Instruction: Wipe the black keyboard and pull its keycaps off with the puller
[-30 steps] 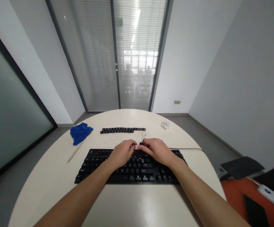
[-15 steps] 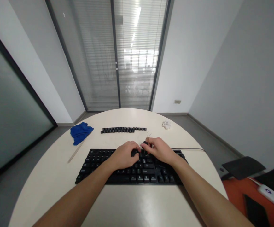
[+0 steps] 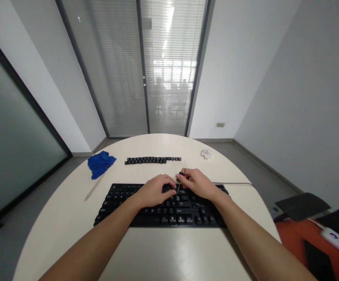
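Note:
A black keyboard (image 3: 183,211) lies on the round cream table, under both hands. My right hand (image 3: 197,182) is closed on a thin wire tool (image 3: 186,165) with a dark handle, over the keyboard's back edge; the wire's lower end reaches down to the keys. Beside it, my left hand (image 3: 157,190) rests on the keys, thumb and forefinger curled near the wire; whether anything is between them is hidden. Behind the keyboard, several loose black keycaps (image 3: 146,160) stand in rows.
A blue cloth (image 3: 100,164) lies at the table's left, touching a thin light stick (image 3: 94,188). Crumpled white tissue (image 3: 206,153) sits at the back right. The keyboard cable (image 3: 234,183) runs right. An orange chair (image 3: 293,242) holding a white power strip (image 3: 337,239) stands at the right.
My right hand has shifted slightly up, and the wire tool is tilted differently, with its lower end now visible between the hands. My left hand has barely moved.

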The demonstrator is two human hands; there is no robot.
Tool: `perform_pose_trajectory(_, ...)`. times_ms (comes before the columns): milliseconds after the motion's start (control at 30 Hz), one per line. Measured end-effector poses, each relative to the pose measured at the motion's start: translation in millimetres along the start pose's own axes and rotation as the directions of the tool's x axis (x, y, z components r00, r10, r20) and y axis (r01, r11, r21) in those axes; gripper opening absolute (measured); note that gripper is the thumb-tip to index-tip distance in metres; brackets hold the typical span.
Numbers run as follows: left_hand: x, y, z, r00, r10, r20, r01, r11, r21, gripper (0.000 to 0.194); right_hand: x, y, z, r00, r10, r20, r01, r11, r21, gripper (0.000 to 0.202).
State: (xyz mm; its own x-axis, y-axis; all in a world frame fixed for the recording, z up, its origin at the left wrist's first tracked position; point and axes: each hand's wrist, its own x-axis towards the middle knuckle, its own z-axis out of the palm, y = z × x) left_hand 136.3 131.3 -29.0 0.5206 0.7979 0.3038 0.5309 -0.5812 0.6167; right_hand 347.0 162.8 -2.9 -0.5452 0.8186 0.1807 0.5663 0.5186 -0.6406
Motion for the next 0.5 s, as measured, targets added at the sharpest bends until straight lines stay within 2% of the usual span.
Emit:
perform_pose_trajectory(167, -2.3, 1.4, -0.4, 0.995, -0.093, -0.028, 0.091, 0.994, -0.061, 0.031, -1.2, -1.1, -1.7, 1.000, -0.010, -0.011, 0.009, 0.998, -0.066, 0.034)
perform_pose_trajectory(267, -2.1, 4.3, -1.4, 0.995, -0.085, -0.047, 0.081, 0.994, -0.070, 0.028, -1.5, -0.2, -1.3, 1.000, -0.003, -0.020, 0.002, 0.998, -0.061, 0.035)
perform_pose_trajectory(400, -1.6, 11.7, -3.6, 0.999, 0.000, -0.045, 0.005, 0.994, 0.105, 0.017, -0.9, 1.4, 1.4, 0.999, 0.016, -0.039, -0.019, 0.998, -0.064, 0.040)
perform_pose_trajectory(500, -2.5, 18.6, -5.1, 0.997, 0.074, -0.015, -0.066, 0.954, 0.293, 0.014, -0.4, 2.1, 3.4, 0.998, 0.024, -0.054, -0.028, 0.997, -0.070, 0.041)
